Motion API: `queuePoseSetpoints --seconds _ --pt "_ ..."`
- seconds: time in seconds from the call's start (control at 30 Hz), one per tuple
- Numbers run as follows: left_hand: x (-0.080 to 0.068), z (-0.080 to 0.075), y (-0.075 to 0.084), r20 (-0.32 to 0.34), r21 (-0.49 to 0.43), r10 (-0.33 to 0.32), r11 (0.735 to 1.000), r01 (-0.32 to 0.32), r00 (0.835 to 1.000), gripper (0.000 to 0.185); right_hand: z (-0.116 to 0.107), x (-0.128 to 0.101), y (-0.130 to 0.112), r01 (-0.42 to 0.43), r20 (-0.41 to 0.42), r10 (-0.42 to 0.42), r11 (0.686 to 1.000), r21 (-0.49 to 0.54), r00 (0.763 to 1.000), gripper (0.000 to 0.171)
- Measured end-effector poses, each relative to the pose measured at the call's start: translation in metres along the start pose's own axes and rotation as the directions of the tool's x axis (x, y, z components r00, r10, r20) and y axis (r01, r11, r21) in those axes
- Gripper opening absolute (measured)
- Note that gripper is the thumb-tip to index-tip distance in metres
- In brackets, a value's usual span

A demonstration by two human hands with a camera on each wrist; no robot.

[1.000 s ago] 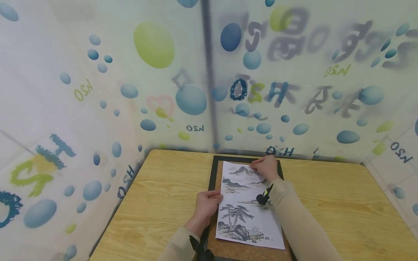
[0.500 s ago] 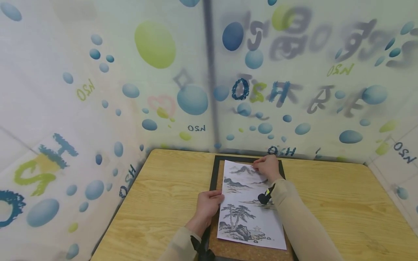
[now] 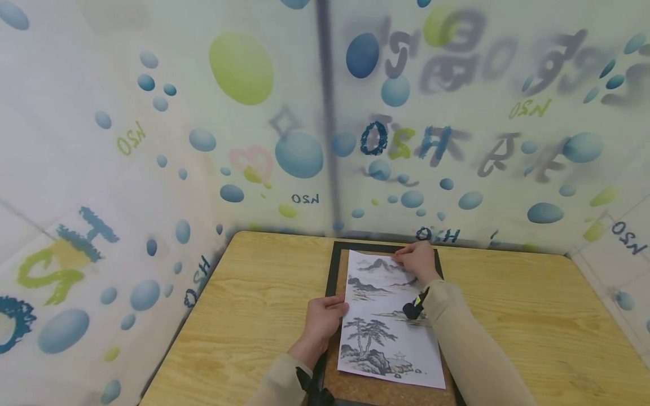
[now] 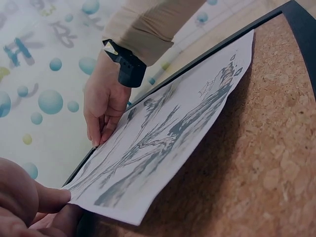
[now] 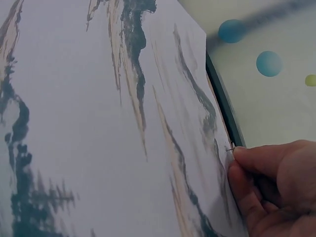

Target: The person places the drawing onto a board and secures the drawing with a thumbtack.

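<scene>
A white sheet of paper [image 3: 386,301] printed with an ink landscape lies over a black-framed cork board [image 3: 378,390]. My left hand [image 3: 322,321] pinches its left edge about midway, thumb on top. In the left wrist view the near edge of the paper [image 4: 163,168] stands raised off the cork. At the top edge of the sheet, my right hand [image 3: 416,262] pinches a small pin between thumb and forefinger. The thin metal of the pin [image 5: 230,149] meets the paper in the right wrist view; its head is hidden by the fingertips.
The board rests on a wooden table [image 3: 513,316], near its back edge. Behind stands a pale wall [image 3: 457,186] with blue and green dots and lettering. A small black camera [image 3: 413,307] is strapped to the right wrist and overlaps the sheet.
Both hands keep their holds, the left on the paper edge and the right on the pin. The head view has shifted only slightly.
</scene>
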State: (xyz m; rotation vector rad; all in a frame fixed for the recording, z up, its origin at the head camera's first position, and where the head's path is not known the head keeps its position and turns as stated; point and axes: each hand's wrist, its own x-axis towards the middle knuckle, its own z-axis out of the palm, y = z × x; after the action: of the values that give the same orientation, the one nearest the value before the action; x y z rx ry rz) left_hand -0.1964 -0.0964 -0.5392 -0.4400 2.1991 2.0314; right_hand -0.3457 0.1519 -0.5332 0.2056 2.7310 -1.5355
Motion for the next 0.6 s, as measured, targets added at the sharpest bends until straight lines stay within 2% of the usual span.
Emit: queuePoseSetpoints --seconds 0.33,0.6 --pt "-0.0011 0.0005 0.0017 -0.003 0.002 -0.007 1.000 0.007 1.000 0.027 0.0029 0.0012 0.0017 0.063 -0.016 -0.063 0.998 -0.032 0.998 0.009" --pt "-0.0026 -0.0002 0.0027 -0.006 0.005 -0.014 1.000 0.014 1.000 0.027 0.0050 -0.0010 -0.0011 0.064 -0.039 -0.066 0.996 -0.056 0.997 0.006"
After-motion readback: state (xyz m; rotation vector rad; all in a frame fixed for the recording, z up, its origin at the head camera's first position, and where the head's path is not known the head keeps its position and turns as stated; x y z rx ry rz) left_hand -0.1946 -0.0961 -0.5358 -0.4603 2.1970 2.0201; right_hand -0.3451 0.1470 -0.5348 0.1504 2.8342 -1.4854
